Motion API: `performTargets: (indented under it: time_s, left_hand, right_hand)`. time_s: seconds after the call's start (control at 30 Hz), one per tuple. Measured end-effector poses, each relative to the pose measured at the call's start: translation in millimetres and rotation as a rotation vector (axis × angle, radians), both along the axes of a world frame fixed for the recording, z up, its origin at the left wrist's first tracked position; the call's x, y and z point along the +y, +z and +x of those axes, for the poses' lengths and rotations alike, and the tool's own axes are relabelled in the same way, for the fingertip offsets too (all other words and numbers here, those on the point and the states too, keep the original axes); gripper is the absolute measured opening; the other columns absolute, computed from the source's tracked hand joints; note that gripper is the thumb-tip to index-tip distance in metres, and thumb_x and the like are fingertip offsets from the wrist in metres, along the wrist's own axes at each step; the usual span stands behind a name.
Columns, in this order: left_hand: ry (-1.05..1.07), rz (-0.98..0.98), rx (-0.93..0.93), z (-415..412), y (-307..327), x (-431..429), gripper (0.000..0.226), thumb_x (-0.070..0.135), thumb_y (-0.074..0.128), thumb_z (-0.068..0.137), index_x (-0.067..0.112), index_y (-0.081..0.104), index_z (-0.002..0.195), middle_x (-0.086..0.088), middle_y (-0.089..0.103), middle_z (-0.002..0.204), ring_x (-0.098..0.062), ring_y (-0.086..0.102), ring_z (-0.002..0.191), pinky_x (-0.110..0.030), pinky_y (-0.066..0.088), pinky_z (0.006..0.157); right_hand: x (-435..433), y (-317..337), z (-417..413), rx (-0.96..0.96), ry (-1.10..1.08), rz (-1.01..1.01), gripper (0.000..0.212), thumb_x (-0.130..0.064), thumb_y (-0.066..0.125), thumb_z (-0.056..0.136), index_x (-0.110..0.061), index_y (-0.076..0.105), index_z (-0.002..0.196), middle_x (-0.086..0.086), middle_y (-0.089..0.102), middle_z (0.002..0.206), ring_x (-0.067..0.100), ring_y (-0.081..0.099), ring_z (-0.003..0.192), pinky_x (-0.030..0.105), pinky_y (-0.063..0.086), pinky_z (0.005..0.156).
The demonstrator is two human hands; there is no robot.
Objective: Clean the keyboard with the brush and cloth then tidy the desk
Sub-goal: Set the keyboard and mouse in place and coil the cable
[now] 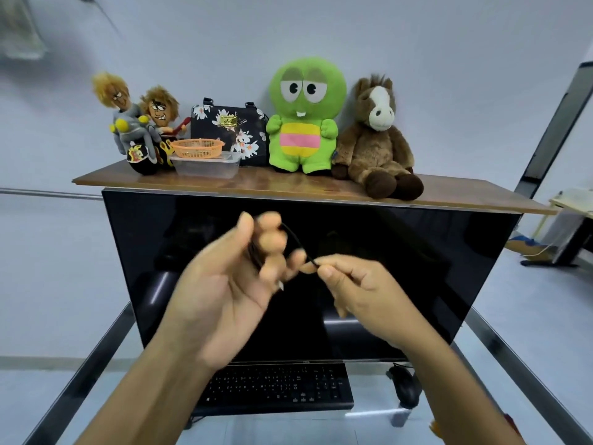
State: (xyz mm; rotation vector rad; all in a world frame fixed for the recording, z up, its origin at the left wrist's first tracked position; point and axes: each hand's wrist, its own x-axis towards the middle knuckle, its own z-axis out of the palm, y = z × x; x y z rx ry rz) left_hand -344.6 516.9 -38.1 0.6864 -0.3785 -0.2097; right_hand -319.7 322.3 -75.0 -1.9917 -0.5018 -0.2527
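Both hands are raised before the dark monitor (385, 252), sharing a thin black cable (296, 240). The left hand (231, 284) curls its fingers round what looks, through the motion blur, like a few gathered loops, while the right hand (359, 287) pinches the free run between thumb and forefinger, a hold that suits winding it up for tidying. The keyboard (279, 387) lies below on the glass desk (513, 358), with the mouse (406, 387) to its right; neither brush nor cloth shows.
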Motion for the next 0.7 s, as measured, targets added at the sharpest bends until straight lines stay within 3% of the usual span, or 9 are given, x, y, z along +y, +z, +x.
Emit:
performTargets:
  time_s: [0.07,0.13,0.23,0.3,0.37,0.47,0.57,0.63,0.7]
  left_hand:
    - [0.169,-0.069,-0.035,13.6,9.7,-2.9,0.033,0.026,0.041,0.099,0.003,0.061,0.11,-0.001,0.071,0.081,-0.01,0.062,0.06,-0.03,0.056,0.084]
    - [0.349,0.07,-0.117,29.7,9.1,-6.9,0.028,0.022,0.041,0.101,0.004,0.057,0.116,-0.003,0.074,0.092,-0.013,0.068,0.073,-0.029,0.055,0.086]
    - [0.72,0.835,-0.451,45.1,-11.4,-10.2,0.016,0.016,0.047,0.101,0.016,0.062,0.104,0.003,0.074,0.083,-0.007,0.067,0.067,-0.019,0.051,0.074]
    - [0.674,1.281,-0.646,46.9,-31.7,-8.9,0.016,0.022,0.048,0.099,0.022,0.062,0.091,0.006,0.069,0.07,-0.004,0.062,0.061,-0.018,0.048,0.064]
    - [0.484,1.396,-0.647,40.4,-48.1,-4.3,0.032,0.035,0.043,0.1,0.022,0.06,0.077,0.003,0.064,0.062,-0.005,0.057,0.055,-0.029,0.05,0.063]
    - [0.118,1.189,-0.451,24.0,-57.1,2.2,0.052,0.051,0.031,0.1,0.019,0.065,0.077,-0.001,0.059,0.053,-0.012,0.053,0.054,-0.027,0.047,0.061]
    - [-0.108,0.847,-0.253,10.6,-54.6,6.1,0.048,0.047,0.038,0.096,0.012,0.064,0.076,-0.003,0.046,0.048,-0.02,0.048,0.054,-0.027,0.047,0.066]
    - [-0.126,0.531,-0.087,4.7,-48.3,1.1,0.043,0.039,0.044,0.1,0.008,0.064,0.076,-0.004,0.04,0.048,-0.017,0.038,0.046,-0.032,0.049,0.065]
    - [-0.038,0.286,0.048,5.7,-41.1,-6.3,0.04,0.033,0.043,0.099,0.006,0.063,0.079,-0.004,0.04,0.049,-0.014,0.037,0.042,-0.032,0.052,0.063]
  right_hand:
    - [7.5,-13.7,-1.5,0.013,-0.025,-0.077,0.022,-0.024,0.053,0.1,-0.028,0.072,0.111,-0.015,0.055,0.054,0.001,0.051,0.05,0.019,0.044,0.057]
    - [18.1,-21.2,-7.6,0.005,-0.022,-0.195,0.023,-0.023,0.05,0.101,-0.022,0.068,0.116,-0.031,0.059,0.062,-0.009,0.057,0.061,0.008,0.042,0.062]
    - [27.9,-23.3,-16.5,-0.108,0.023,-0.407,0.028,-0.032,0.049,0.101,-0.022,0.064,0.123,-0.022,0.064,0.101,-0.005,0.059,0.096,0.013,0.046,0.082]
    - [24.1,-14.7,-16.9,-0.173,0.041,-0.456,0.024,-0.033,0.054,0.099,-0.023,0.067,0.116,-0.012,0.06,0.096,0.001,0.056,0.087,0.015,0.046,0.078]
    - [14.9,-2.6,-13.4,-0.252,0.041,-0.455,0.014,-0.03,0.064,0.093,-0.023,0.073,0.1,-0.007,0.057,0.082,0.006,0.055,0.073,0.014,0.044,0.067]
    - [-2.5,14.7,-3.5,-0.257,0.028,-0.359,0.008,-0.028,0.077,0.082,-0.021,0.078,0.087,-0.003,0.058,0.073,0.012,0.055,0.064,0.017,0.043,0.06]
    - [-16.5,16.5,9.2,-0.18,-0.02,-0.242,0.01,-0.031,0.074,0.082,-0.024,0.079,0.089,-0.005,0.062,0.074,0.006,0.058,0.067,0.017,0.046,0.064]
    - [-14.1,7.4,12.3,-0.162,-0.039,-0.222,0.013,-0.033,0.069,0.088,-0.026,0.077,0.095,-0.007,0.067,0.079,0.005,0.063,0.073,0.022,0.05,0.07]
    - [-1.6,-9.2,11.9,-0.153,-0.033,-0.239,0.018,-0.026,0.063,0.093,-0.024,0.074,0.106,-0.016,0.067,0.081,-0.002,0.064,0.077,0.015,0.047,0.072]
